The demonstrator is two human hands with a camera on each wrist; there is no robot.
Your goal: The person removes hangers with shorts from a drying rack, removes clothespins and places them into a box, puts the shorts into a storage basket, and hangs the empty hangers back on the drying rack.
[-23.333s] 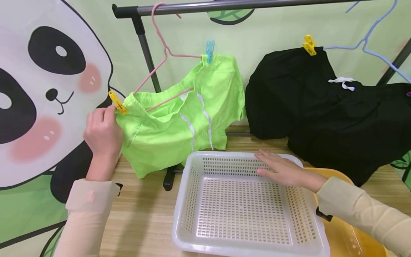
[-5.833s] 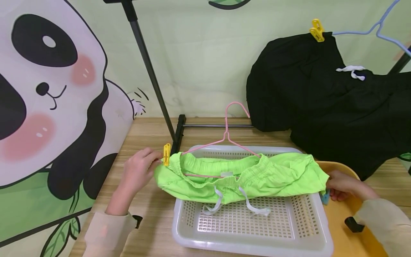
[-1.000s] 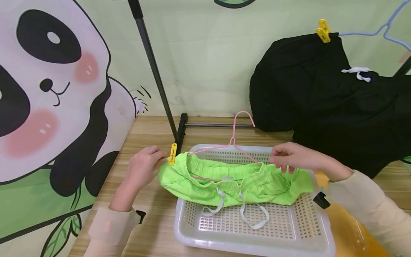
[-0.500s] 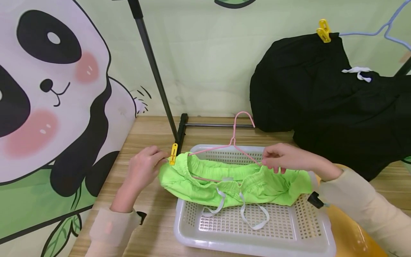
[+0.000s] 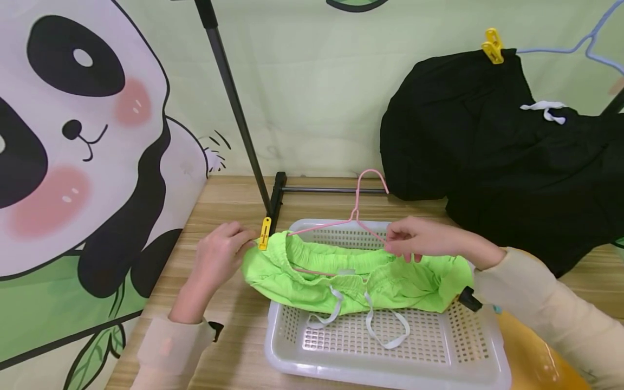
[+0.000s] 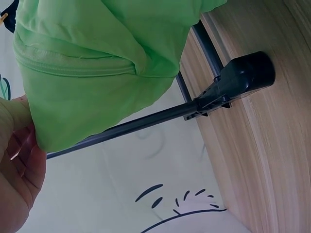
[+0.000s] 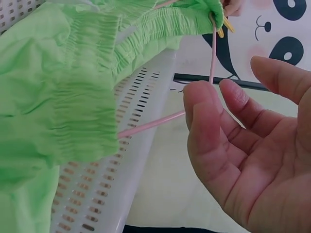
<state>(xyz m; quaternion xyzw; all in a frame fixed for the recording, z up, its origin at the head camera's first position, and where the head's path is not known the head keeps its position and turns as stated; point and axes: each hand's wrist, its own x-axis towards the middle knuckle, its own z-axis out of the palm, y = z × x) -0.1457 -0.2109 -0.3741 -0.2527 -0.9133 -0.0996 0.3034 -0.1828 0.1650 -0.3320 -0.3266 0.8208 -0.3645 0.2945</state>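
Bright green shorts (image 5: 312, 292) with white drawstrings lie across a white perforated basket (image 5: 390, 374). Inside their waistband runs a pink hanger (image 5: 355, 206), its hook pointing away. My left hand (image 5: 219, 254) pinches the outer left edge of the shorts, beside a yellow clothespin (image 5: 265, 234) on the waistband. In the left wrist view a green corner of fabric sits between thumb and fingers. My right hand (image 5: 424, 238) pinches the hanger's right arm where it leaves the waistband; thumb and index finger (image 7: 206, 121) meet there in the right wrist view. The other fingers stay loose.
Black shorts (image 5: 463, 130) hang at the right from a blue hanger (image 5: 560, 51) with a yellow clothespin (image 5: 493, 46). Behind the basket stands a dark rack pole (image 5: 234, 103) with its foot. A yellow tub (image 5: 531, 346) sits beside the basket; a panda backdrop (image 5: 97, 162) is at left.
Earlier the green shorts hung on the rack with a blue clothespin at their right; now they lie over the basket without it. Lately my right hand has moved left onto the hanger.
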